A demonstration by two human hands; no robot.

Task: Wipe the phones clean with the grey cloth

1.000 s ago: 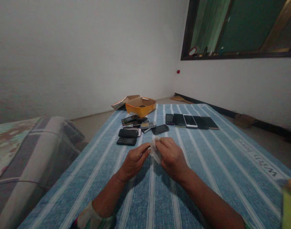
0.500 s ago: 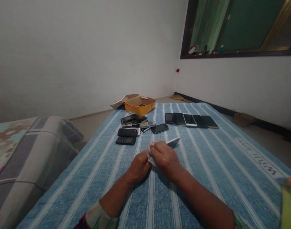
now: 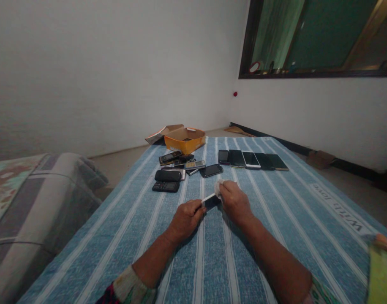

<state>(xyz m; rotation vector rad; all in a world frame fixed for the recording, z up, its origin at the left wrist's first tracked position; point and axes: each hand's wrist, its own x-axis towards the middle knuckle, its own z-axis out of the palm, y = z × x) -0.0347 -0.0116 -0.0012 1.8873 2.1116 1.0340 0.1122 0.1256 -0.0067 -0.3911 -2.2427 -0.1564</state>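
A smartphone [image 3: 210,202] with a white edge and dark screen is held tilted above the striped cloth. My left hand [image 3: 187,217] is closed on its near left end. My right hand [image 3: 234,202] is closed around a crumpled white tissue [image 3: 218,188], which lies against the phone's far right end. That end is hidden by the tissue and fingers. Just beyond my hands lies a dark phone [image 3: 211,170], with a keypad phone [image 3: 166,186] and a black phone-shaped item [image 3: 167,175] farther left.
Several old phones lie piled near a grey keypad phone [image 3: 195,164]. An open orange box [image 3: 185,145] stands behind them. To the right, several phones lie in a row, one a white smartphone [image 3: 251,160]. A yellow-green object [image 3: 381,270] sits at the right edge.
My right hand, with the tissue, has moved right and away from my left hand, along the phone to its far end. More of the phone's screen now shows between the hands.
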